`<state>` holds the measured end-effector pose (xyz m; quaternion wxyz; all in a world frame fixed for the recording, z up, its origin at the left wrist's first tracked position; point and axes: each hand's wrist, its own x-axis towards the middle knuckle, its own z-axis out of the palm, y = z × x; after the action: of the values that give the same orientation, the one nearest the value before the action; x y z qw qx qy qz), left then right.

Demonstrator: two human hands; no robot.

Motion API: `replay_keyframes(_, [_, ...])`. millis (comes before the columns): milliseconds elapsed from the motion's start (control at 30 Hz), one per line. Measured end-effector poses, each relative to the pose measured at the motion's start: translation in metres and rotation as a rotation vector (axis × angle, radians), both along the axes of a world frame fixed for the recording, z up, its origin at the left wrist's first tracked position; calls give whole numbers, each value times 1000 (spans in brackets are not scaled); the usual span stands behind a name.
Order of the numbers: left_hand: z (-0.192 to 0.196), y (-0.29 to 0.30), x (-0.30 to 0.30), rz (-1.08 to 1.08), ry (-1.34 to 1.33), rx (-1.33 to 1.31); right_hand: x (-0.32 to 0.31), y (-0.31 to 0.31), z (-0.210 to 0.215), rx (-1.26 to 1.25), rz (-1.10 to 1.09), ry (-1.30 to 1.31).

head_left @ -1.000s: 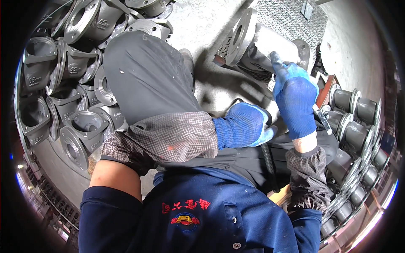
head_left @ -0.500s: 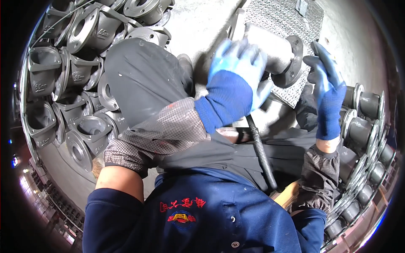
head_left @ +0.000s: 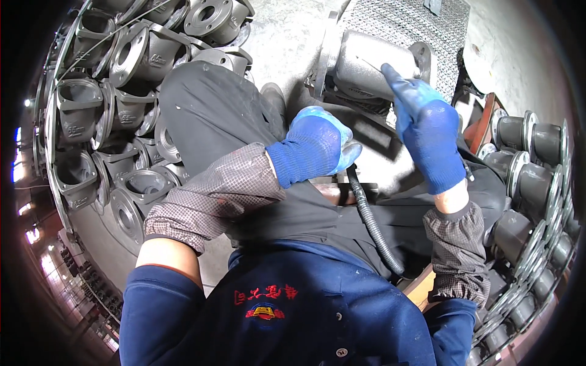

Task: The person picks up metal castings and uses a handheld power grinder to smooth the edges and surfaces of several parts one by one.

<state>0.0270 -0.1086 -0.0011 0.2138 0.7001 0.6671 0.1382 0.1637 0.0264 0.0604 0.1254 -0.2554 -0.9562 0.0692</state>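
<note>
A grey cast-metal valve body [head_left: 369, 61] with flanged ends lies across a textured metal plate [head_left: 403, 18] on the floor before me. My right hand [head_left: 427, 125], in a blue glove, is at its near right side, the index finger stretched out over the casting; the other fingers are partly hidden. My left hand [head_left: 314, 143], also gloved, hovers apart from the casting, nearer my lap, with its fingers curled inward. Whatever it may hold is hidden. Just below its thumb is the upper end of a black corrugated hose [head_left: 369, 216], which runs down to the right.
Several similar grey castings [head_left: 131, 110] are stacked at the left, beside my bent leg [head_left: 213, 116]. More flanged castings [head_left: 519, 183] stand in rows at the right. A reddish-brown metal piece [head_left: 482, 125] stands near the right-hand rows.
The casting has shifted left and turned, now showing its broad flange at the left. My left hand has come off it toward my lap and curled. My right hand has moved left onto it.
</note>
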Motion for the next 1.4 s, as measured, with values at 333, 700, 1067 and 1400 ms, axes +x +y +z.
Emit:
replay_keyframes(333, [7, 2, 0, 38, -54, -15, -20, -1, -9, 339, 105, -181])
replay_keyframes(700, [13, 1, -1, 1, 0, -114, -31, -15, 4, 397, 39, -387])
replay_keyframes(1067, [7, 1, 1, -19, -20, -100, -28, -10, 0, 361, 50, -186])
replay_keyframes(1400, [27, 8, -7, 84, -136, 163, -22, 16, 14, 100, -124, -104])
